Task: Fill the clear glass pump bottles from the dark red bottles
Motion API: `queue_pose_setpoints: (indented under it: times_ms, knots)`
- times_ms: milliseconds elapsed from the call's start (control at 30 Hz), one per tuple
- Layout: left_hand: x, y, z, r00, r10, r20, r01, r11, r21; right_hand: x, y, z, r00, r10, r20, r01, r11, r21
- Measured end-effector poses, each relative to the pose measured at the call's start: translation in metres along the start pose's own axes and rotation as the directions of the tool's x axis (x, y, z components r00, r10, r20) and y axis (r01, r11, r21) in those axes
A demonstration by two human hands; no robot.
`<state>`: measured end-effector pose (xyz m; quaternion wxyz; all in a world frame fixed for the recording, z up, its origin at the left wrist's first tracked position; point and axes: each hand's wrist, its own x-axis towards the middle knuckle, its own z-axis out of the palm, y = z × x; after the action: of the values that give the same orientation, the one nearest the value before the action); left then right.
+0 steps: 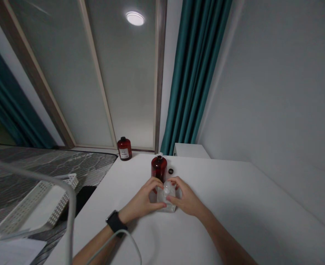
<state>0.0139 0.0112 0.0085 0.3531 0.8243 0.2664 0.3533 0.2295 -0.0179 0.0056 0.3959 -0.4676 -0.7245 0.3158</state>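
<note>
A clear, square-based bottle (168,207) stands on the white table (206,235) between my two hands. My left hand (149,197), with a black watch on its wrist, curls round the bottle's left side near the top. My right hand (186,197) has its fingers and thumb closed on the clear rounded top (168,187); whether this top sits loose or fixed is too blurred to tell. Just behind stands a dark red bottle (159,167) with a whitish piece at its open-looking neck. A small black cap (170,171) lies to its right.
Another dark red bottle (124,149), black-capped and labelled, stands at the table's far left corner. A white perforated basket (35,206) is lower left, off the table. A pale cable (71,221) crosses the near left. Behind are teal curtains (195,73) and a glass door (123,81).
</note>
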Motion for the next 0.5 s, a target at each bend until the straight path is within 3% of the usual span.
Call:
queue_pose_setpoints:
  times_ms: [300, 500]
  knots:
    - [0.0, 0.0014, -0.0019, 1.0, 0.003, 0.009, -0.003, 1.0, -0.005, -0.0009, -0.006, 0.0, 0.999, -0.053, 0.01, 0.053, 0.998, -0.02]
    - [0.001, 0.0016, -0.0013, 1.0, -0.016, 0.008, 0.016, 1.0, -0.019, -0.0019, -0.0077, 0.0085, 0.992, -0.076, -0.097, 0.084, 0.993, 0.088]
